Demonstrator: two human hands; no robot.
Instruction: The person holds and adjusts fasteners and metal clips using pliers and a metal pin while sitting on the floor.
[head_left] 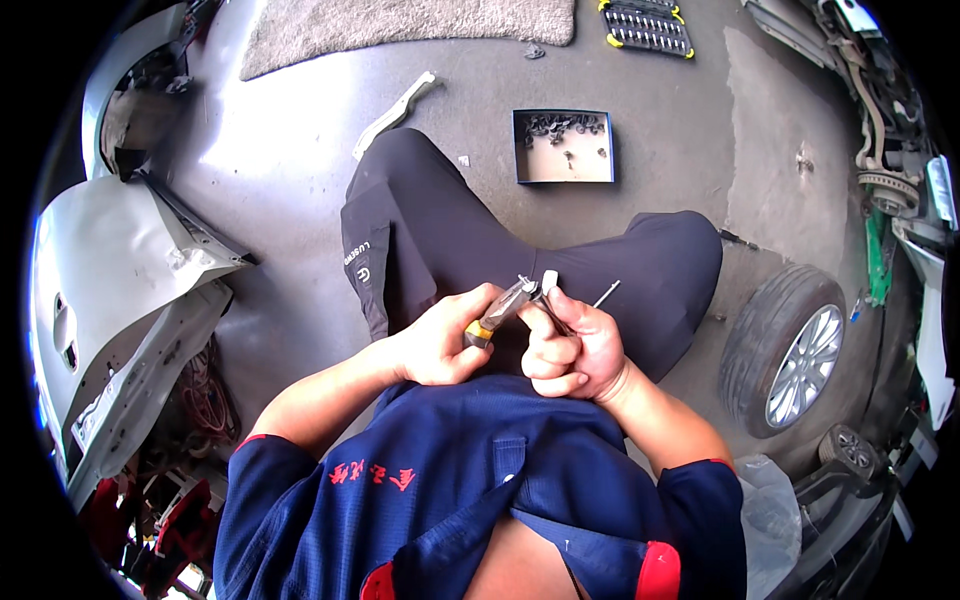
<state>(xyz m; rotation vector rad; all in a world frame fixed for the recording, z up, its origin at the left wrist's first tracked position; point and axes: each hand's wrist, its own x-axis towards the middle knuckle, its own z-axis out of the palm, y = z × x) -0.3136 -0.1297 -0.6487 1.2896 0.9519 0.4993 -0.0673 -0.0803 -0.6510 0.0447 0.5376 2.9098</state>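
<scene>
The person is sitting on the grey concrete floor [640,150] with knees bent in dark trousers, and both hands are meeting over the lap. The left hand [440,345] is wrapping closed around the yellow-and-grey handles of a pair of metal pliers [505,308], whose nose is pointing up and to the right. The right hand [575,350] is curling into a loose fist just beside the plier tips, its thumb and forefinger pinching a small white plastic clip [549,281] (the piece is tiny, so its exact shape cannot be told). The plier tips and the clip are touching or very nearly so. A thin metal rod with a pale tip [606,293] is sticking out past the right hand towards the right knee; whether that hand is gripping it cannot be told.

Ahead of the knees, an open blue-rimmed square box [563,146] holding small dark fasteners is lying on the floor. Further off, a black-and-yellow socket set case [647,26] is sitting near a beige carpet mat [400,25]. A long white plastic trim strip [395,113] is lying left of the box. A loose car wheel with a silver alloy rim [790,350] is lying to the right, and pale silver car body panels [110,290] are leaning at the left.
</scene>
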